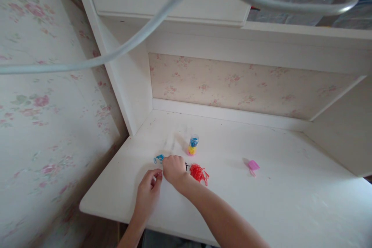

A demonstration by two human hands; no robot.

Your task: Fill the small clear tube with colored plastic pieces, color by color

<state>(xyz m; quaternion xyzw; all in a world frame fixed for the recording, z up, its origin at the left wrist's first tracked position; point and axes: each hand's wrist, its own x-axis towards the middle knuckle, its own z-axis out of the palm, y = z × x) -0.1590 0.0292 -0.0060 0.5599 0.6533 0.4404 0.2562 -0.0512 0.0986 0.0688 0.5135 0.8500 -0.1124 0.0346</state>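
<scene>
My left hand is over the front left of the white desk, its thumb and fingertips pinched together. What sits in that pinch, if anything, is too small to make out. Close beside it, my right hand is closed, knuckles up, and hides its own fingertips. Small blue loops lie just beyond my right hand. A pile of red bands lies to its right, and a small black piece shows between them. Behind stands a clear little tube with blue, yellow and pink contents.
On the white desk, a small pink object lies off to the right. A pale curved bar crosses the upper view. A white cabinet overhangs the back, and floral wallpaper covers the left wall.
</scene>
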